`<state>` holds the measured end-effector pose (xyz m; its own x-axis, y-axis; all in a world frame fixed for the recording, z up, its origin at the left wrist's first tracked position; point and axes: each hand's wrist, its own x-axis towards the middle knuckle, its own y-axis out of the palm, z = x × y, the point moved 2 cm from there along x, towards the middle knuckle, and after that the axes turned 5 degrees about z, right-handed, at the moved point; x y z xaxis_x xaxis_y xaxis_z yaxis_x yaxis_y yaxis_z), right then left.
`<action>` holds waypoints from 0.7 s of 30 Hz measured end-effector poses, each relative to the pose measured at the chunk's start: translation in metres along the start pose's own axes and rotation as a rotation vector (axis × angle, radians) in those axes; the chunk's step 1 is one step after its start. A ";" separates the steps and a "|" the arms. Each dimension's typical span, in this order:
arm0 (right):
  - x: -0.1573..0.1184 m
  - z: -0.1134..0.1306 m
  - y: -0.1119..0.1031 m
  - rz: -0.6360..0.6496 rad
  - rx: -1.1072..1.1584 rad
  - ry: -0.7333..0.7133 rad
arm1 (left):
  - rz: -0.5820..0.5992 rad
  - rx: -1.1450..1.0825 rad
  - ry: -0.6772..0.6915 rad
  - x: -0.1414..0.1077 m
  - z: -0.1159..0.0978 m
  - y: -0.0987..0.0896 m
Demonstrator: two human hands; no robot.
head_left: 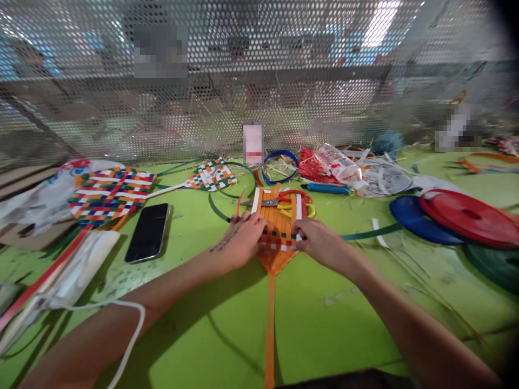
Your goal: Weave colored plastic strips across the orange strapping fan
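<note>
An orange woven strip fan (277, 260), with white, red and green strips running through it, lies in front of me. Its long orange strip handle (270, 329) points toward me. My left hand (245, 237) is closed on the fan's left edge, fingers curled over it. On the opposite edge, my right hand (318, 243) pinches the weave beside a white strip. Scissors (294, 198) with red and yellow handles rest across the fan's far end, blades pointing left. A thin red strip end (240, 204) sticks up near my left fingers.
At left are a phone (148, 232), a multicoloured woven fan (113, 195) and a white cable (141, 316). A smaller woven fan (213, 174) lies farther back. Blue (421, 220) and red (472, 216) strip coils sit right. A blue cutter (327, 188) and plastic bottle (338, 163) lie before the perforated metal screen (211, 108).
</note>
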<state>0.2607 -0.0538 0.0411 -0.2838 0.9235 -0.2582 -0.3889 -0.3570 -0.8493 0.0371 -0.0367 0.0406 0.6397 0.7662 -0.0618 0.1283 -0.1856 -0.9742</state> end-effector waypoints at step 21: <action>0.001 0.001 0.006 -0.049 -0.034 -0.014 | -0.050 -0.023 0.003 0.000 -0.009 0.003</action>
<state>0.2569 -0.0552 0.0363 -0.2777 0.9376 -0.2093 -0.3729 -0.3060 -0.8760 0.0439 -0.0427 0.0400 0.6339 0.7733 -0.0121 0.1777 -0.1609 -0.9708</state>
